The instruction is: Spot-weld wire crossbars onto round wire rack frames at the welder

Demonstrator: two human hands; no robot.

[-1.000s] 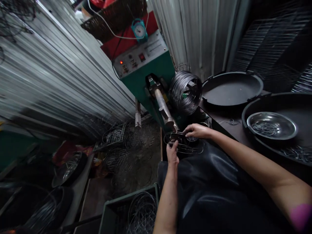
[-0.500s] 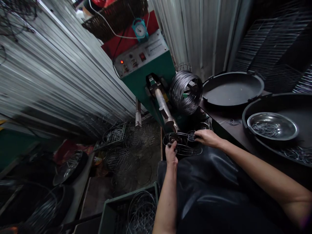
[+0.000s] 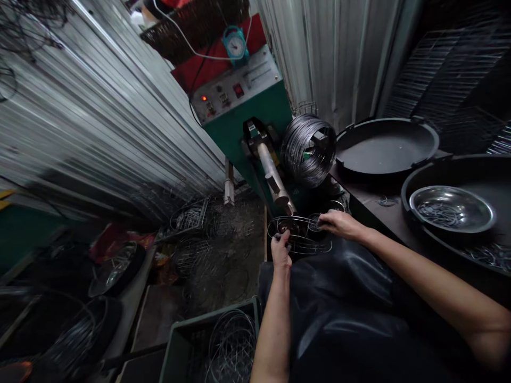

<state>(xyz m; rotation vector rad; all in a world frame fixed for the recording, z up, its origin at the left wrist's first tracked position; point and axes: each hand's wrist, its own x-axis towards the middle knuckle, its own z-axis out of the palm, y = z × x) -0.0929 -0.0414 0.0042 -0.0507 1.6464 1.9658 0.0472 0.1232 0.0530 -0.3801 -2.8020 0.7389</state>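
Observation:
A curved wire rack (image 3: pixel 309 246) of thin metal rods lies across the front of the green machine (image 3: pixel 255 103), under its metal arm (image 3: pixel 273 178). My left hand (image 3: pixel 281 250) is closed on the rack's left side, thumb on top. On the right, my right hand (image 3: pixel 338 223) has its fingers pinched at the rack's upper right end. Whether a smaller wire piece is also between those fingers I cannot tell. The tip of the machine's arm is just above the rack, close to my left hand.
A wire coil (image 3: pixel 307 151) hangs beside the machine arm. At right, a steel bowl (image 3: pixel 479 213) with wire pieces sits in a large black pan, near another black pan (image 3: pixel 387 146). A green crate (image 3: pixel 175 346) holding wire racks stands lower left. Wire parts cover the floor.
The view has shifted slightly, so the machine and pans appear a little further right. Both hands keep nearly the same place and grip on the rack.

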